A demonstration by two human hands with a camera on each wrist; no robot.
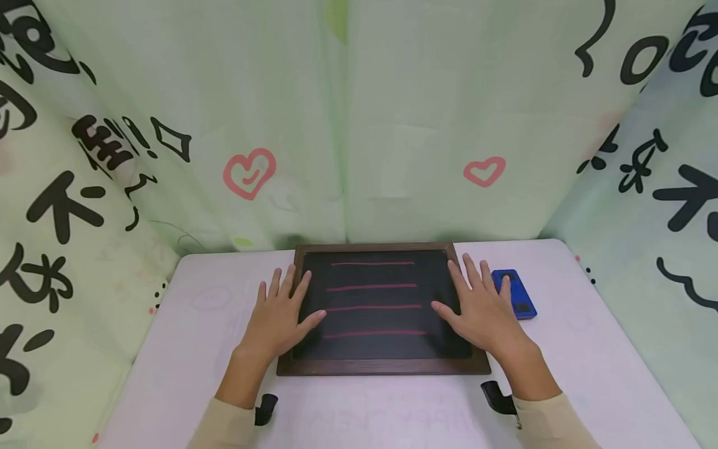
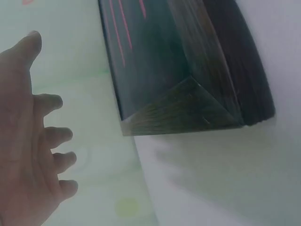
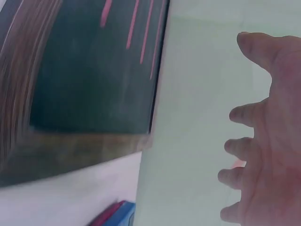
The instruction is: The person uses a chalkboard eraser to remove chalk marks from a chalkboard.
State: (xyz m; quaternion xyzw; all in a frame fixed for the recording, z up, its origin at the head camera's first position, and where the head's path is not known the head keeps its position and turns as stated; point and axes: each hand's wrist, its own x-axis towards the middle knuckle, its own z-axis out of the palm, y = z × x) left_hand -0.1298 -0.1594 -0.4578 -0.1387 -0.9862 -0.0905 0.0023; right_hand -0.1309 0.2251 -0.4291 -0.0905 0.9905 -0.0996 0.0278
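A small blackboard [image 1: 370,312] in a brown wooden frame lies on the table, with several pink lines drawn across it. My left hand [image 1: 277,318], fingers spread, is over the board's left edge in the head view. Over the right edge is my right hand [image 1: 479,312], its fingers also spread and holding nothing. In the wrist views, the left hand [image 2: 23,136] and right hand [image 3: 273,136] both show apart from the board, palms and fingertips bare. A blue rectangular object [image 1: 521,299] with dark patches lies right of the board, partly behind my right fingers.
The white table [image 1: 213,299] reaches back to a pale green curtain [image 1: 392,125] with red hearts and black characters. Curtain sides stand close on the left and right. Black wrist mounts [image 1: 498,399] stick out near both beige sleeves [image 1: 552,424].
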